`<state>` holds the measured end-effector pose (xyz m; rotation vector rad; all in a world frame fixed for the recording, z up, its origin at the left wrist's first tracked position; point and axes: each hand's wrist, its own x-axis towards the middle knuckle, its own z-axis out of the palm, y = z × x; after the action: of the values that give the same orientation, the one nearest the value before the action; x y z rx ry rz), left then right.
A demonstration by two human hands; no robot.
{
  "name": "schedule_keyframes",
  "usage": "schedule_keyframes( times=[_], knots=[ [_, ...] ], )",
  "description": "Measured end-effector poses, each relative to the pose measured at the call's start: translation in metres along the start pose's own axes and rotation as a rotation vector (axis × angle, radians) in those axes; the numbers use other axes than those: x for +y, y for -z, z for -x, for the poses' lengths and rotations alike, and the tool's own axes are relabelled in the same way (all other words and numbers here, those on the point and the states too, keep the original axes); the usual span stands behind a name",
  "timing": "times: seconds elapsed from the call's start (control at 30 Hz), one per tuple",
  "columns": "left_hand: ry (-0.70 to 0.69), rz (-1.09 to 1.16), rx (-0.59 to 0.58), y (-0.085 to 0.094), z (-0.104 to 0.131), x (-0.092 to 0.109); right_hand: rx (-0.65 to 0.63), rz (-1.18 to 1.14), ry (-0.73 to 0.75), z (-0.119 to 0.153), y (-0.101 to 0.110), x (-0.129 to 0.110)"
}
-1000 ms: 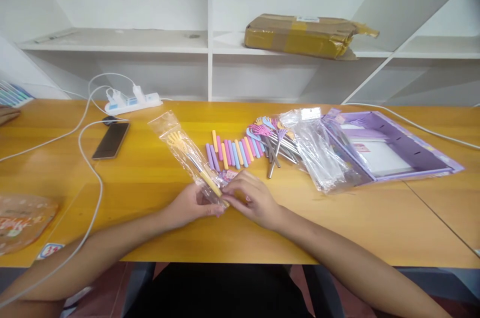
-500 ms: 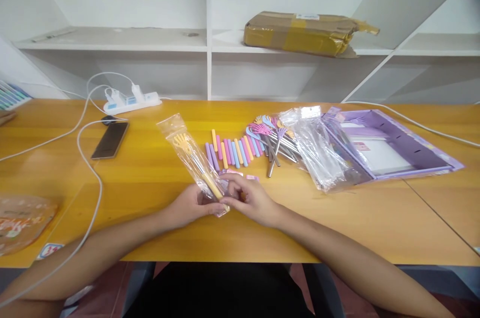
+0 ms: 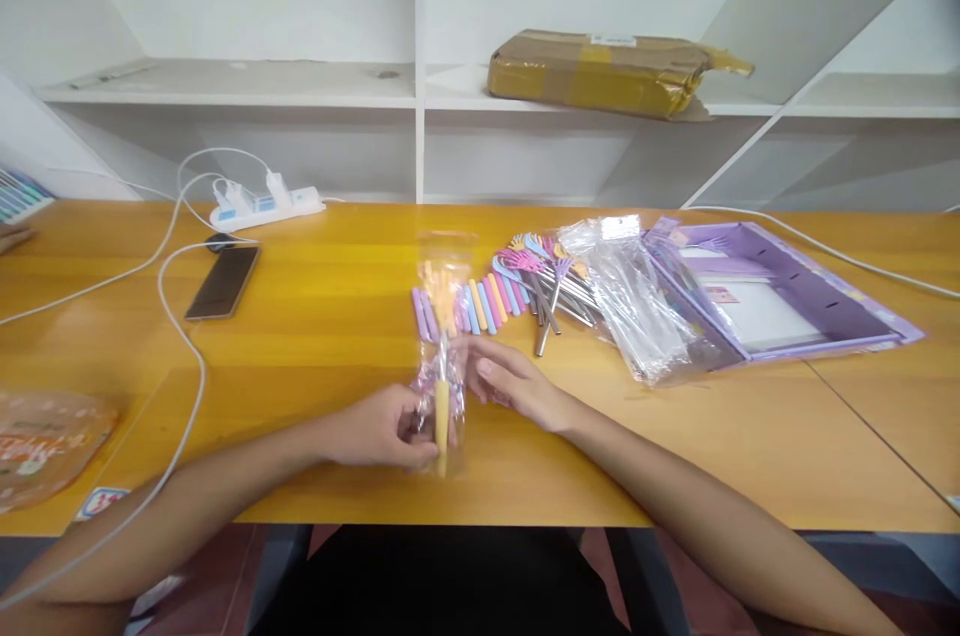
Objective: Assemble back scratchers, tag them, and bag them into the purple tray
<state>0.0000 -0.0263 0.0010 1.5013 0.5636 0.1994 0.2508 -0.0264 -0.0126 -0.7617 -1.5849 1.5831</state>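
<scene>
A yellow back scratcher (image 3: 442,411) with a hand-shaped head lies in a clear plastic bag (image 3: 450,251), upright in view and blurred by motion. My left hand (image 3: 382,428) is closed on the bag's lower left edge, by the yellow handle. On the other side, my right hand (image 3: 514,381) is beside the bag's middle, fingers apart and the tips partly hidden at its edge. Behind the bag, a row of pastel handle sleeves (image 3: 491,301) lies on the table. Several metal back scratchers (image 3: 559,286) with coloured heads are piled to their right.
Empty-looking clear bags (image 3: 637,306) lie against an open purple box (image 3: 825,286) at right. To the left are a phone (image 3: 223,282), a power strip (image 3: 266,208), white cables (image 3: 196,356) and an orange-printed package (image 3: 49,446). A taped carton (image 3: 592,71) sits on the shelf.
The bagged back scratcher has swung from leaning left to nearly straight, its head moving right over the sleeves. My left hand has come lower; my right hand has loosened from the handle end.
</scene>
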Motion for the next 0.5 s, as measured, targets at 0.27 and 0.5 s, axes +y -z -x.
schedule_keyframes(
  times=[0.27,0.5],
  knots=[
    [0.000,-0.191,-0.019,0.000,0.001,0.002,-0.044,-0.106,-0.174,-0.002,-0.015,0.002],
    [-0.256,0.046,0.426,0.021,-0.011,-0.009,-0.325,-0.094,-0.243,0.005,-0.036,0.002]
  ],
)
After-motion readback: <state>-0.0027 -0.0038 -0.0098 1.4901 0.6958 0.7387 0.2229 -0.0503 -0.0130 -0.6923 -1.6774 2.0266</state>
